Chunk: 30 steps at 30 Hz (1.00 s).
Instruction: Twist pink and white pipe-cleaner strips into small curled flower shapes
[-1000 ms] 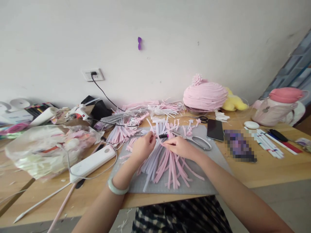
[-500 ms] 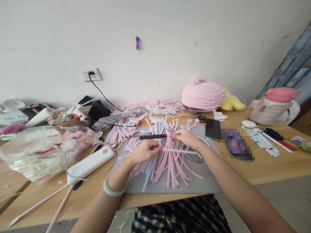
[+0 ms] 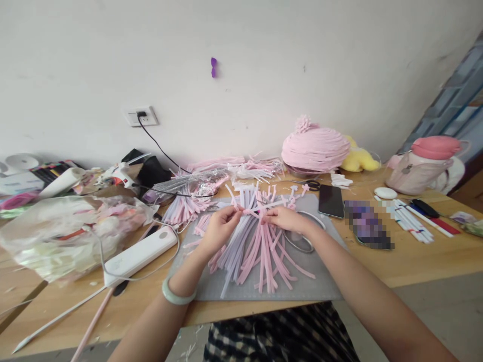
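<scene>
phone (image 3: 331,200) lies right of mat (image 3: 324,286), on table (image 3: 415,261).

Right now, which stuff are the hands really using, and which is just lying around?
In use: left hand and right hand pinching a pink strip; strip pile; grey mat.
Lying about: scissors, phone, power bank, pink hat.

both hands meet over the grey mat (image 3: 324,286): left hand (image 3: 219,229) and right hand (image 3: 286,218) pinch a pink strip (image 3: 252,211) above the strip pile (image 3: 256,251); scissors (image 3: 300,239) lie beside.
</scene>
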Available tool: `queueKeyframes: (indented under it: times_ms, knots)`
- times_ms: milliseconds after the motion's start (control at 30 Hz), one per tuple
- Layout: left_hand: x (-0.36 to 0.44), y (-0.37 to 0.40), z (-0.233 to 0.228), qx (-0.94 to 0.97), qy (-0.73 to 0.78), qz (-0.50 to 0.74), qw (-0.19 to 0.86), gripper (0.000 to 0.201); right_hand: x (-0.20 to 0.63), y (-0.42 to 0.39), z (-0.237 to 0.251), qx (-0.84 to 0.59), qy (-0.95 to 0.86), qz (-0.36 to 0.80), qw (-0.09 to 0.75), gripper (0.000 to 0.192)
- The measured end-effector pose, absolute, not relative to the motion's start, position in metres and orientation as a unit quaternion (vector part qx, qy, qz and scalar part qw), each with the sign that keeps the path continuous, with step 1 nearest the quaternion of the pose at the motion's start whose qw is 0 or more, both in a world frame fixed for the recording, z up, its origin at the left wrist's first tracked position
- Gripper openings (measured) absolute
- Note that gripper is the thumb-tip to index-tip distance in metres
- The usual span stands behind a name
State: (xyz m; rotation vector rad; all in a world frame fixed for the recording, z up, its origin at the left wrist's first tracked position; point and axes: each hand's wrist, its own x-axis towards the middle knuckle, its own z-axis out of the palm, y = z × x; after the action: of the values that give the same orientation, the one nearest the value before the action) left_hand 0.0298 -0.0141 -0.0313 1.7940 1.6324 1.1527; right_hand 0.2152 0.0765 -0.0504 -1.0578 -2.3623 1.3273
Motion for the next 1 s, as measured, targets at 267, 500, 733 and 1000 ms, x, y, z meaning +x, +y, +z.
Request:
queueKeyframes:
  times_ms: [267,500,733,1000]
  knots:
    - [0.037,-0.016,-0.036,0.797,0.538,0.179,0.207,0.024,0.218,0.077,-0.045,-0.369,-0.766,0.462,0.252,0.033]
    - [0.026,-0.005,-0.040,0.630,0.705,0.315,0.079,0.025,0.221,0.066,-0.042,-0.272,-0.740,0.603,0.118,0.034]
    - [0.031,-0.011,-0.035,0.642,0.551,0.441,0.299,0.027,0.214,0.075,-0.057,-0.390,-0.718,0.561,0.131,0.024]
    - [0.034,-0.016,-0.031,0.786,0.493,0.195,0.318,0.028,0.221,0.077,-0.048,-0.386,-0.705,0.555,0.216,0.025]
